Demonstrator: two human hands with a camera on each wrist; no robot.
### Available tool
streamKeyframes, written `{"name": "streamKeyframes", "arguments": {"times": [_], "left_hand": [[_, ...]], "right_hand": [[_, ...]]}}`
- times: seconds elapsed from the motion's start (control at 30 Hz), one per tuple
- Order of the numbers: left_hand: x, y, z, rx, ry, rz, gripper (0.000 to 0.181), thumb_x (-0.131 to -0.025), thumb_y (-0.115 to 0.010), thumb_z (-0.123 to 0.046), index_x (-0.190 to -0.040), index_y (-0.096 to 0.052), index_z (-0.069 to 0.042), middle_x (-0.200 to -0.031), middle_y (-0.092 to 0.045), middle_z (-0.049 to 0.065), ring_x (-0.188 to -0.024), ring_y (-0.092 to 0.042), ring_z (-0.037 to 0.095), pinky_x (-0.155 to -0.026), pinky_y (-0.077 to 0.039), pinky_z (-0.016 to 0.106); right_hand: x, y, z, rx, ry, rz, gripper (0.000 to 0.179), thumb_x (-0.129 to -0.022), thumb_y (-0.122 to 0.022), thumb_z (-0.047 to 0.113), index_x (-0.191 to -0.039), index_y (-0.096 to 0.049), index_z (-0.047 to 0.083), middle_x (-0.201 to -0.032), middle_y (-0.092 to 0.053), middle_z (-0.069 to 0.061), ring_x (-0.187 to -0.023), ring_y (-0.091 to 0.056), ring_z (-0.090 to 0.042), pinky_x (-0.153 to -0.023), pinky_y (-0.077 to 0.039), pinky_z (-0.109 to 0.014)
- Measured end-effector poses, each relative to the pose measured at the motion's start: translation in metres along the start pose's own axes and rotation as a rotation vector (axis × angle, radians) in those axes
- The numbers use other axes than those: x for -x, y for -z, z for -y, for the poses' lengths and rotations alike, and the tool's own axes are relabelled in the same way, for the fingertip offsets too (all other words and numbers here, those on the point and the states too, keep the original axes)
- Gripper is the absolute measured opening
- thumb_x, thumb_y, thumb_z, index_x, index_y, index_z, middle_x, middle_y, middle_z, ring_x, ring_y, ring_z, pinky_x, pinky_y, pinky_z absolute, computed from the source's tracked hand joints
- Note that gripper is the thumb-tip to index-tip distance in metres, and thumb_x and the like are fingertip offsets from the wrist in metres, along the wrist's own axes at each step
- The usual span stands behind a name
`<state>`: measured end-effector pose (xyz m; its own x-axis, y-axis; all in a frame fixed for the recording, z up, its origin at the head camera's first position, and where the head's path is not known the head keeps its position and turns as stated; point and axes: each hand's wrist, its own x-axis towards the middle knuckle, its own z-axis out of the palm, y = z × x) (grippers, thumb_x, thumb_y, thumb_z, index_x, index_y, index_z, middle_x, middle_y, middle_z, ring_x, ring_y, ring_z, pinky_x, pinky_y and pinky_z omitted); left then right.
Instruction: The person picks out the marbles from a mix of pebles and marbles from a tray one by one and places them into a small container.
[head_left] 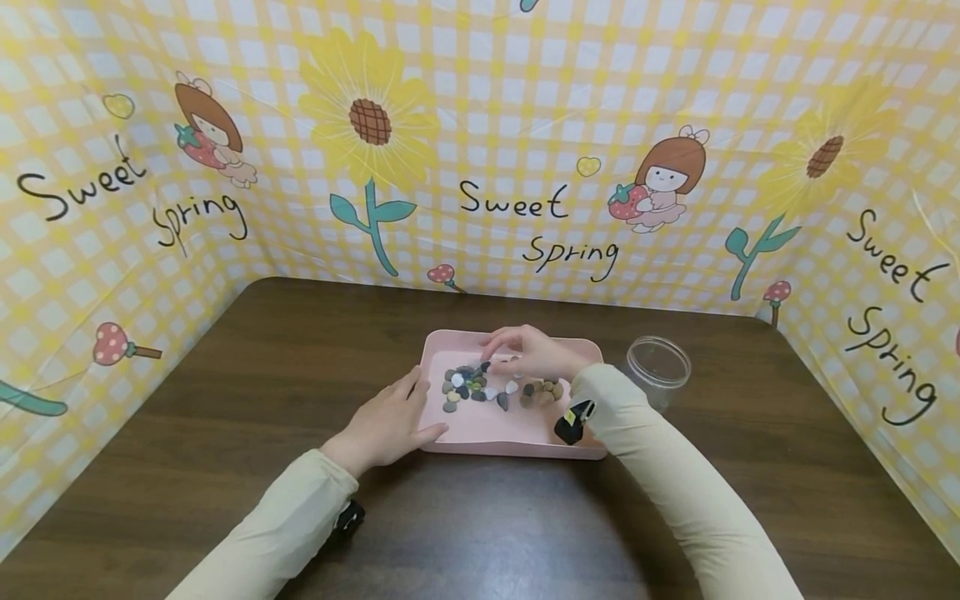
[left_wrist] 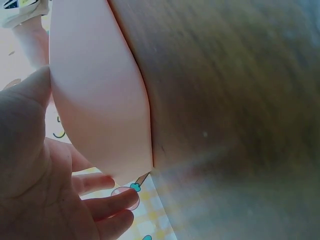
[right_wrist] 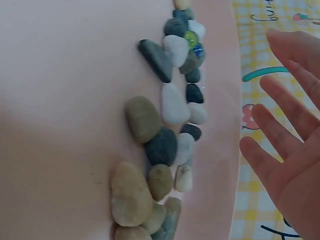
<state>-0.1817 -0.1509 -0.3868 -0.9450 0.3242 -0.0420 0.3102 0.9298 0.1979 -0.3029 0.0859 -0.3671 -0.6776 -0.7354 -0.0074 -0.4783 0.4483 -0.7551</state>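
A pink tray (head_left: 517, 425) holds pebbles (head_left: 453, 396) in grey, white, black and tan, spread in a loose band. Among them, in the right wrist view, lie a yellow-green glass marble (right_wrist: 191, 38) and a blue one (right_wrist: 199, 50). My left hand (head_left: 384, 423) rests against the tray's left side, thumb at the near corner and the other fingers loosely bent along the outer wall. Over the back half of the tray, my right hand (head_left: 536, 352) hovers above the pebbles. Its fingers (right_wrist: 282, 102) are spread and slightly bent, with nothing visible between them.
A clear round jar (head_left: 658, 371) stands just right of the tray, partly behind the right sleeve. The dark wooden table (head_left: 465, 525) is enclosed at the back and sides by a yellow checked cloth (head_left: 480, 125) with printed flowers and figures.
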Motion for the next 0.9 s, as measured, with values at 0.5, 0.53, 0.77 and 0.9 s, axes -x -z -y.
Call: {"name": "streamKeyframes", "arguments": {"times": [0.5, 0.53, 0.77, 0.9], "left_hand": [[0.000, -0.001, 0.001, -0.004, -0.004, -0.001, 0.077, -0.090, -0.048, -0.054, -0.139, -0.038, 0.005, -0.150, -0.026, 0.025, -0.129, -0.042, 0.043, -0.100, -0.042, 0.053], [0.000, -0.001, 0.001, -0.004, -0.004, -0.001, 0.077, -0.090, -0.048, -0.054, -0.139, -0.038, 0.005, -0.150, -0.026, 0.025, -0.129, -0.042, 0.043, -0.100, -0.042, 0.053], [0.000, 0.000, 0.000, 0.002, -0.012, -0.006, 0.076, -0.090, -0.050, -0.052, -0.138, -0.039, 0.007, -0.149, -0.027, 0.027, -0.128, -0.042, 0.044, -0.100, -0.041, 0.053], [0.000, 0.000, -0.001, 0.002, -0.012, -0.009, 0.076, -0.090, -0.050, -0.052, -0.137, -0.039, 0.007, -0.149, -0.027, 0.027, -0.128, -0.043, 0.044, -0.100, -0.042, 0.052]], "right_hand": [[-0.010, -0.016, -0.005, 0.162, 0.082, 0.097, 0.015, -0.086, -0.065, 0.009, -0.099, -0.071, 0.007, -0.136, -0.052, -0.015, -0.131, -0.044, -0.027, -0.105, -0.040, -0.042], [-0.011, -0.017, -0.005, 0.170, 0.087, 0.099, 0.015, -0.085, -0.065, 0.008, -0.099, -0.071, 0.007, -0.135, -0.053, -0.015, -0.130, -0.045, -0.027, -0.103, -0.042, -0.041], [-0.016, -0.022, -0.010, 0.191, 0.055, 0.116, 0.016, -0.086, -0.064, 0.007, -0.099, -0.072, 0.009, -0.136, -0.052, -0.012, -0.126, -0.049, -0.023, -0.093, -0.049, -0.030], [-0.017, -0.024, -0.010, 0.211, 0.051, 0.115, 0.015, -0.087, -0.063, 0.007, -0.099, -0.072, 0.009, -0.136, -0.052, -0.013, -0.126, -0.049, -0.024, -0.093, -0.049, -0.028]]}}
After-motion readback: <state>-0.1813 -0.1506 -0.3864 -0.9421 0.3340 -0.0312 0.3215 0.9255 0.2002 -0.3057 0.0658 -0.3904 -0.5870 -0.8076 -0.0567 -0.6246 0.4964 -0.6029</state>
